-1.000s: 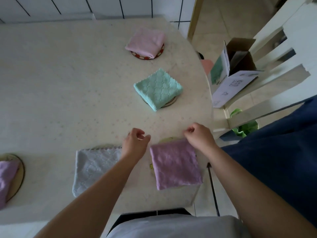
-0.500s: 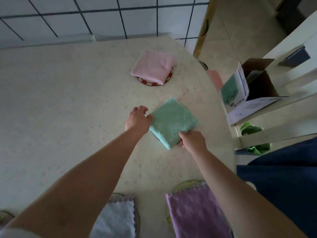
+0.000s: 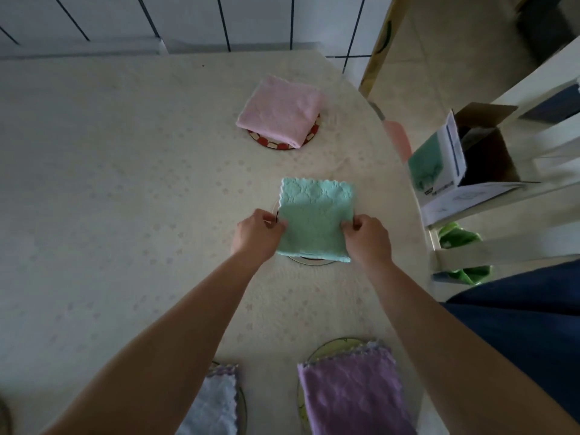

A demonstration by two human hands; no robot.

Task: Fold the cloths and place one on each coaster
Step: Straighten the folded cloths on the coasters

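Both hands are at the folded green cloth (image 3: 315,219), mid-surface; the left hand (image 3: 258,236) takes its left edge in a pinching grip, fingers curled, and the right hand (image 3: 367,238) does the same at the right edge. The cloth lies squared between the two grips, scalloped edge on the far side; beneath it a coaster (image 3: 310,260) shows only as a thin rim at the near edge and a sliver beside the left grip.

Beyond the grips, well apart, a folded pink cloth (image 3: 280,111) sits on a red-and-white coaster (image 3: 284,145), overhanging it on the far side.

Nearer the person than the grips, a purple cloth (image 3: 353,397) lies over a yellowish coaster (image 3: 332,344), under the right forearm; a pale cloth (image 3: 213,400) is partly hidden by the left forearm, with a dark coaster rim (image 3: 242,403) at its right side.

The surface (image 3: 110,199) is cream with faint flower print. Right of the right grip, off the surface, an open cardboard box (image 3: 483,146) rests on a white chair (image 3: 502,246).
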